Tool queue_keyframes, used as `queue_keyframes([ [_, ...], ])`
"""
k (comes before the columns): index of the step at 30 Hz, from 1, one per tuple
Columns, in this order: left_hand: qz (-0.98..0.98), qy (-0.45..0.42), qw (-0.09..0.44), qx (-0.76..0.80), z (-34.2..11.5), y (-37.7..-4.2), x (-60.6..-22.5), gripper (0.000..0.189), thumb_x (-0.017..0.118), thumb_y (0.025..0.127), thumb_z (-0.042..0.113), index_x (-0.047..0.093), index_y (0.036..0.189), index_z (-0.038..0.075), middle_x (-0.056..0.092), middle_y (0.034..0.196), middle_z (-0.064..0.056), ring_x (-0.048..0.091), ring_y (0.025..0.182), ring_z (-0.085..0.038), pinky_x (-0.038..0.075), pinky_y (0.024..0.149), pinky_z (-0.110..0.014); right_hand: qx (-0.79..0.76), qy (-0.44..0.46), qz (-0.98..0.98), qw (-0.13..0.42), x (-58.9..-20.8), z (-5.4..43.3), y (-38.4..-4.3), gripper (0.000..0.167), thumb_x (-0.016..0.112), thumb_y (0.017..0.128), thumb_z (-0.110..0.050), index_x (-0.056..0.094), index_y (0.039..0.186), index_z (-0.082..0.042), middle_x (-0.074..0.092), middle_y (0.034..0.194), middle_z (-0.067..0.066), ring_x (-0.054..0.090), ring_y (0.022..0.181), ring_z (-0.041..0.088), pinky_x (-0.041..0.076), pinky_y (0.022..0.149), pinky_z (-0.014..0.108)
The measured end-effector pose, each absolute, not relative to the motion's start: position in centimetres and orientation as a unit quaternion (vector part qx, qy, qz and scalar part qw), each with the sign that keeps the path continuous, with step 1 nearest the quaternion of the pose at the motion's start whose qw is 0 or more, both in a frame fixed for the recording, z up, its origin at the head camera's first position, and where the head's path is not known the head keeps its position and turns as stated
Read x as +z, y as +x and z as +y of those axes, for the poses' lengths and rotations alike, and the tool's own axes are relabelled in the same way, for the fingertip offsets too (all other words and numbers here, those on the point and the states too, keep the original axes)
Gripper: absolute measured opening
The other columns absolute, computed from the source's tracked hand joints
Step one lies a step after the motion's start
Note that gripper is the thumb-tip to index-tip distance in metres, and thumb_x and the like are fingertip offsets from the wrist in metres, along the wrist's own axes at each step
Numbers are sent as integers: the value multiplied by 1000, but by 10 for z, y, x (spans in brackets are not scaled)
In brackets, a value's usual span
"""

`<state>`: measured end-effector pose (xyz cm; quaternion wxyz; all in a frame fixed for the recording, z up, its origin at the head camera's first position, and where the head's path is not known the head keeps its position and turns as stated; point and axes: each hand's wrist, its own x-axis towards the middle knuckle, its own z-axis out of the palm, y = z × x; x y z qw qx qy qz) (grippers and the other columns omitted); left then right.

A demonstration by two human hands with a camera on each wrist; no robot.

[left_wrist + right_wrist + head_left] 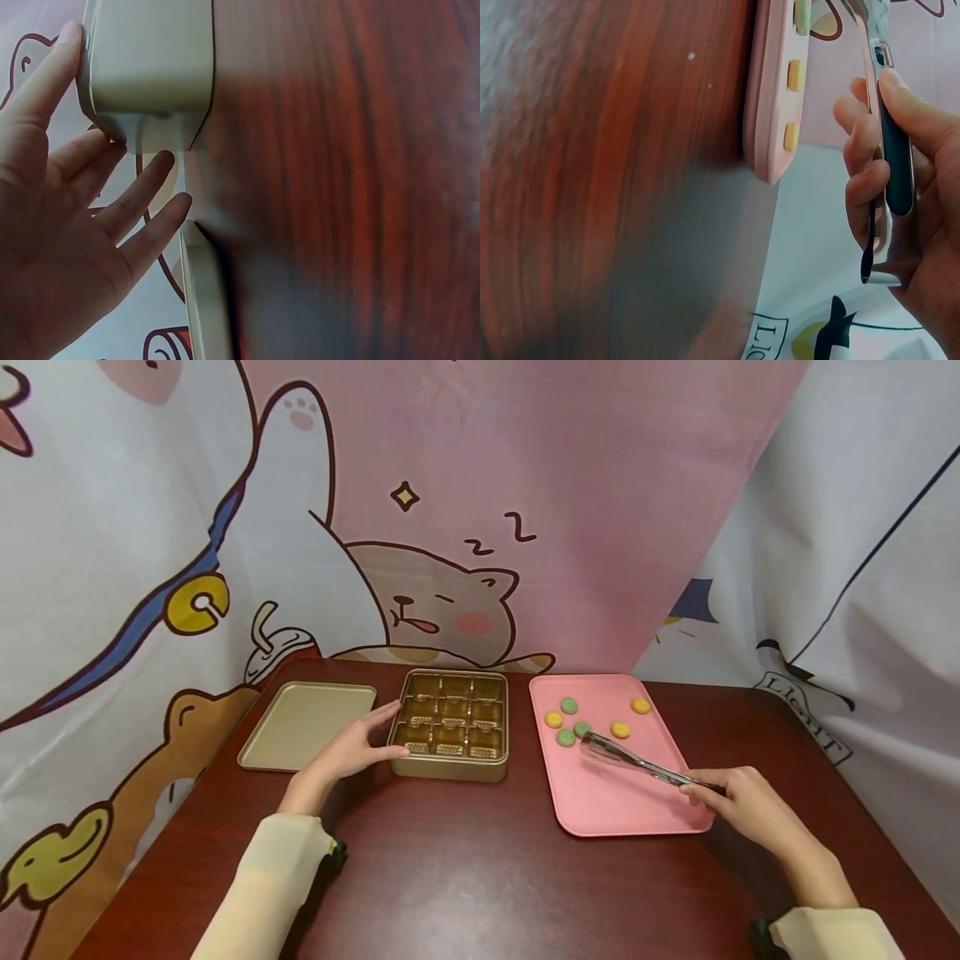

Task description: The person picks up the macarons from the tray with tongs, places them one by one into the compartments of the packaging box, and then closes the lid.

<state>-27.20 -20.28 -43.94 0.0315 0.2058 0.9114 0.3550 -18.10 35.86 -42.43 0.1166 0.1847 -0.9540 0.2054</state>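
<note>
A square gold tin [450, 768] with a divided inner tray of small compartments stands near the table's back, left of centre. My left hand [352, 750] touches its left side with thumb and fingers spread; the left wrist view shows the fingers nearly straight against the tin's wall [150, 60]. My right hand [750, 806] grips metal tongs [647, 767] by their dark handle [897, 161]. Over a pink tray [615, 802], the tongs' head is beside a green round cookie [582, 728]. Other green and yellow cookies [620, 730] lie on the tray.
A flat gold lid [307, 727] lies left of the tin, behind my left wrist. The dark red wooden table [480, 877] extends in front of the tin and tray. A printed cartoon curtain [600, 527] hangs behind and at both sides.
</note>
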Motion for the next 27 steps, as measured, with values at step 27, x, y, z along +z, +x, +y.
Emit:
queue_keyframes([
  [27,908,197,48,367,-202,-273,-437,89,78,86,35,32,157,7,27,164,-16,25,151,-41,25,118,-62,225,149,-961,65,-402,309,-195,16,73,90,-16,78,104,-12,65,68,-2,51,56,1,38,48,21],
])
